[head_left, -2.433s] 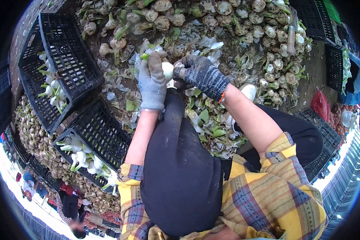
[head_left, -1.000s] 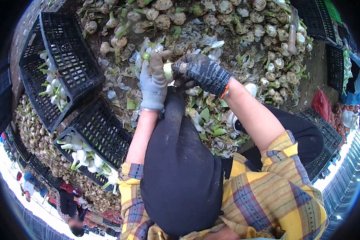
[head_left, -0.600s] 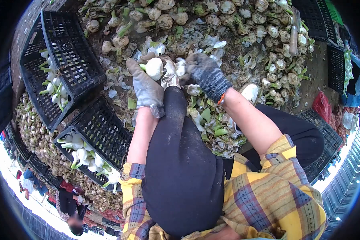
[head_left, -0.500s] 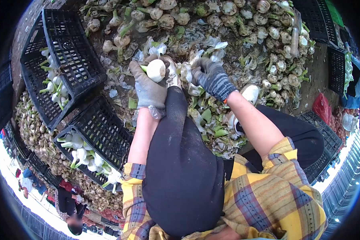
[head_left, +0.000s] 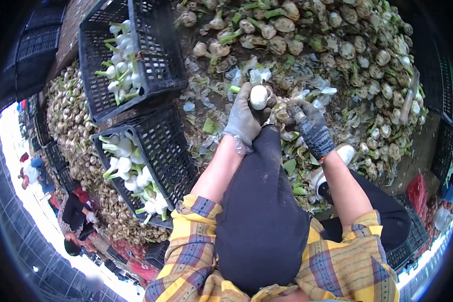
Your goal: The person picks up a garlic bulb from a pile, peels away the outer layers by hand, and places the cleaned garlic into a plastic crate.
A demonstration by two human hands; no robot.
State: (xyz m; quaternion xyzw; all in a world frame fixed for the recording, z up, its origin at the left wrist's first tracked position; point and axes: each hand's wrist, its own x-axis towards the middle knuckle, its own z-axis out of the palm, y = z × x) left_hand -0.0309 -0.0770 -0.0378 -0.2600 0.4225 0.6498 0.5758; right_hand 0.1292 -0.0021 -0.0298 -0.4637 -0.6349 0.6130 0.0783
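A peeled white garlic bulb (head_left: 258, 97) with a short green stem is held in my left hand (head_left: 243, 117), which wears a grey glove with dark fingers. My right hand (head_left: 312, 127), in a striped dark grey glove, is closed just right of the bulb, beside pale husk; whatever lies between its fingers is too small to name. Both hands are above my knee and shoes. Loose peels and leaves (head_left: 307, 178) cover the ground around them.
Black crates of cleaned white bulbs stand at the left, one upper (head_left: 161, 50) and one lower (head_left: 168, 151). Unpeeled garlic (head_left: 347, 48) is heaped ahead and right. Another person (head_left: 75, 216) is at the lower left, near more heaped garlic (head_left: 73, 131).
The view has turned, so the crates and both hands appear further right. My left hand still holds the bulb. My right hand's fingers have closed in more.
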